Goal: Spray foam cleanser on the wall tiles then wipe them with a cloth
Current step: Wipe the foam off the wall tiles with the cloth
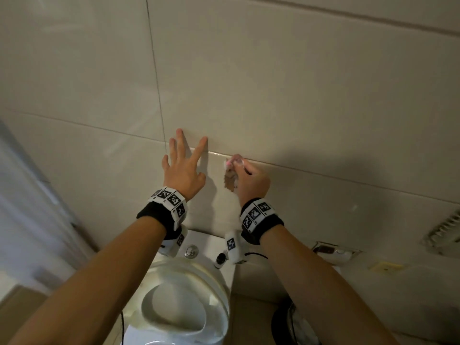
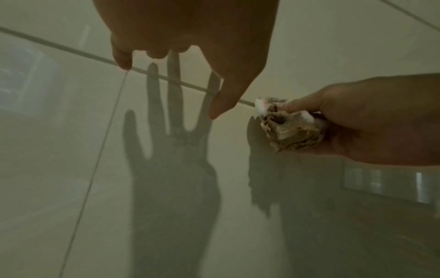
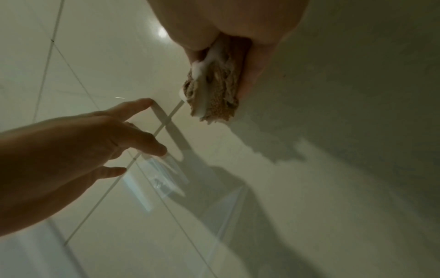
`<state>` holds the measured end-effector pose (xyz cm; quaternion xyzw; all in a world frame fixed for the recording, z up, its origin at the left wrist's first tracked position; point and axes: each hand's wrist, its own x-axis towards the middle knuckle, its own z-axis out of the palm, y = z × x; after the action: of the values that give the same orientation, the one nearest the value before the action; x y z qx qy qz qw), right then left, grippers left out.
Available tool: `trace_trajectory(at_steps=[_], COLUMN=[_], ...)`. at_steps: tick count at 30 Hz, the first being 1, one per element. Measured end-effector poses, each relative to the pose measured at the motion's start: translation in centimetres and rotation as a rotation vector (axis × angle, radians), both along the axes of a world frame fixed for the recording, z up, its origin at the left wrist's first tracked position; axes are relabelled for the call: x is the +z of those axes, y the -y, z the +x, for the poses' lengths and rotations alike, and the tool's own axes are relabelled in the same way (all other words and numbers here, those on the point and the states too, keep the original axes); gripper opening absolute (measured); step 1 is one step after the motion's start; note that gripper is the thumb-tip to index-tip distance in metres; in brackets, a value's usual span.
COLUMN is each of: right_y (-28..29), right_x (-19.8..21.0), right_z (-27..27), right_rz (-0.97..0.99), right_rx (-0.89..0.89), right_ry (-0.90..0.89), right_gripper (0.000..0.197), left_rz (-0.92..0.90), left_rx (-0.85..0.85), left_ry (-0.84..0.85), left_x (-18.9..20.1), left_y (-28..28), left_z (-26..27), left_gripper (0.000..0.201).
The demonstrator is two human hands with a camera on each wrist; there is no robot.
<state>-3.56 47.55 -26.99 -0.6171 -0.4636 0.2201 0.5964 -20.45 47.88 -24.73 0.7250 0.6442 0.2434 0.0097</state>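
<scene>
Large cream wall tiles point(image 1: 286, 100) fill the head view. My right hand point(image 1: 251, 179) grips a bunched brown cloth point(image 1: 230, 181) smeared with white foam and holds it against the wall by a horizontal grout line point(image 1: 311, 169). The cloth point(image 2: 290, 129) sticks out of the fist in the left wrist view, and the foam-streaked cloth point(image 3: 214, 88) shows in the right wrist view. My left hand point(image 1: 183, 163) is spread flat, its fingertips point(image 2: 215, 111) touching the tile just left of the cloth. No spray can is in view.
Below my wrists stands a white toilet point(image 1: 184, 302) with its cistern top and flush button point(image 1: 191, 251). A metal holder point(image 1: 333, 251) and a vent point(image 1: 445, 230) are fixed on the wall at lower right. A dark bin point(image 1: 291, 327) sits on the floor.
</scene>
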Motion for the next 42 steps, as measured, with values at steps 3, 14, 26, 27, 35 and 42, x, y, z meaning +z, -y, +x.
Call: trace_trajectory(at_steps=[3, 14, 26, 27, 35, 42], right_y=[-0.3, 0.3, 6.2, 7.0, 12.7, 11.9], right_x=[-0.2, 0.8, -0.6, -0.8, -2.2, -3.6], right_z=[-1.4, -2.7, 12.4, 14.3, 27.4, 30.8], right_rz=[-0.020, -0.007, -0.014, -0.028, -0.182, -0.365], right_rx=[0.010, 0.048, -0.239, -0.291, -0.456, -0.226], right_ry=[0.046, -0.006, -0.278, -0.300, -0.669, -0.895], right_gripper=[0.023, 0.019, 0.016, 0.018, 0.015, 0.035], left_rz=[-0.040, -0.023, 0.185, 0.192, 0.229, 0.239], left_rx=[0.016, -0.046, -0.322, -0.339, -0.443, -0.423], left_ry=[0.016, 0.011, -0.110, -0.125, -0.187, -0.215], left_x=[0.0, -0.3, -0.3, -0.1, 1.7, 2.0], left_y=[-0.1, 0.3, 1.5, 1.7, 3.6, 4.3], left_z=[-1.3, -1.7, 11.8, 13.5, 24.7, 28.5], left_gripper=[0.096, 0.094, 0.091, 0.092, 0.093, 0.093])
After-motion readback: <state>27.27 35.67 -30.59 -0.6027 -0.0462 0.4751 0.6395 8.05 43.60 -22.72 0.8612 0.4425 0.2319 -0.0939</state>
